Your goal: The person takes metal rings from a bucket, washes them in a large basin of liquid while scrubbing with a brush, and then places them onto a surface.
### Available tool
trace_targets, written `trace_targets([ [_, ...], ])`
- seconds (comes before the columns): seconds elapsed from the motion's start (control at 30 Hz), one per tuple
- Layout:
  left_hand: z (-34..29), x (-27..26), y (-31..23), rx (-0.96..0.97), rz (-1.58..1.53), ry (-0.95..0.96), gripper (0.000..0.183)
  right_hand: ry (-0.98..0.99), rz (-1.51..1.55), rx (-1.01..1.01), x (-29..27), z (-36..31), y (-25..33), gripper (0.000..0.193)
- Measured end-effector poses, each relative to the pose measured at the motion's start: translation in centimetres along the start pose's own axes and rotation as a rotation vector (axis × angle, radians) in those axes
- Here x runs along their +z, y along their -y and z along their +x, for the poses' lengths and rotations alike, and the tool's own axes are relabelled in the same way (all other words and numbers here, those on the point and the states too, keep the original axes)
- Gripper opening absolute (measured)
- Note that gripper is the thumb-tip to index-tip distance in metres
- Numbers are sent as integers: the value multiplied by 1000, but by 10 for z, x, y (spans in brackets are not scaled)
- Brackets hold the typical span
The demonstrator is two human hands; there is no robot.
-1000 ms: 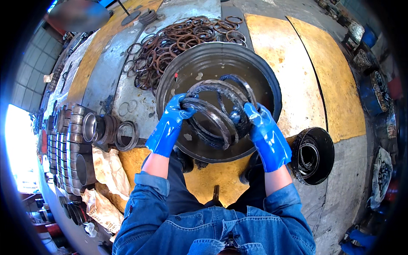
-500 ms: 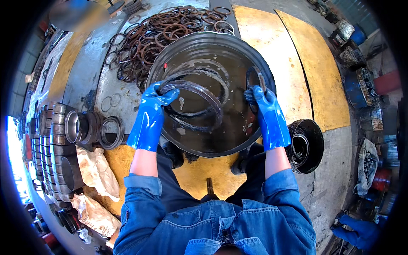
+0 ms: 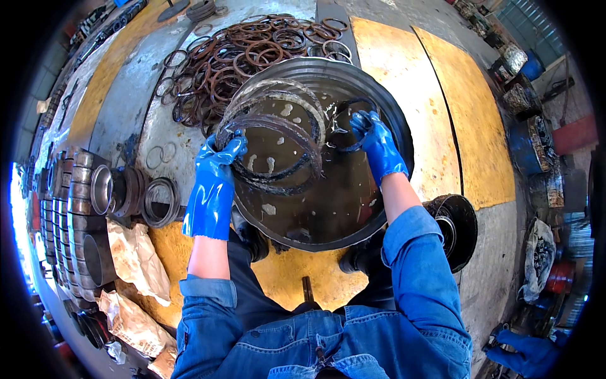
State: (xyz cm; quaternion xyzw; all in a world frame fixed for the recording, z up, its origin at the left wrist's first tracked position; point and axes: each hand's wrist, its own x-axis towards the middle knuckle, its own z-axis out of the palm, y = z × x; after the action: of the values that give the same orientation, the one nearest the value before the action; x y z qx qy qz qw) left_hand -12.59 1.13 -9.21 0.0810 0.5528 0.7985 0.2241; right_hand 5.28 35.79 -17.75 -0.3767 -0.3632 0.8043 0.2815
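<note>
A wide black tub (image 3: 396, 120) of murky brownish liquid sits in front of me, between my legs. My left hand (image 3: 218, 161), in a blue rubber glove, is closed around the left side of several large wet rings (image 3: 278, 122) that fan out over the liquid. My right hand (image 3: 379, 144), gloved the same way, pinches the right edge of a smaller dark ring (image 3: 355, 100) at the tub's right side. Whether that ring touches the liquid I cannot tell. Pale flecks and froth float around the rings.
Beyond the tub lies a heap of rusty rings (image 3: 252, 54). Metal cylinders (image 3: 82, 208) and stacked rings (image 3: 162, 201) stand at the left, near crumpled brown paper (image 3: 140, 252). A black bucket (image 3: 464, 230) holding rings is by my right knee.
My right hand has moved left and farther over the tub, and its ring has turned from edge-on to nearly flat. The left hand's rings have shifted slightly left, and more froth shows.
</note>
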Motion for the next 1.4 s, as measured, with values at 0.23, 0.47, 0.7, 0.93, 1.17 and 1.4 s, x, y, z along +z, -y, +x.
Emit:
trace_targets([
  [0.23,4,1,14,-109,-87,127,22,-265,-734,-83,-11,-23,5,62],
  [0.47,7,12,23,-232,-182,179,22,-272,-1010,-238,-23,-57,49,62],
  [0.7,7,21,27,-314,-237,187,20,185,-350,-244,12,-132,56,56],
  [0.93,2,27,47,-401,-209,272,21,33,81,274,15,-144,25,50],
  [1.17,-3,30,62,-494,-140,299,23,260,-173,1,3,-161,9,56],
  [1.4,1,30,75,-498,-83,227,25,147,43,187,8,-147,17,43],
])
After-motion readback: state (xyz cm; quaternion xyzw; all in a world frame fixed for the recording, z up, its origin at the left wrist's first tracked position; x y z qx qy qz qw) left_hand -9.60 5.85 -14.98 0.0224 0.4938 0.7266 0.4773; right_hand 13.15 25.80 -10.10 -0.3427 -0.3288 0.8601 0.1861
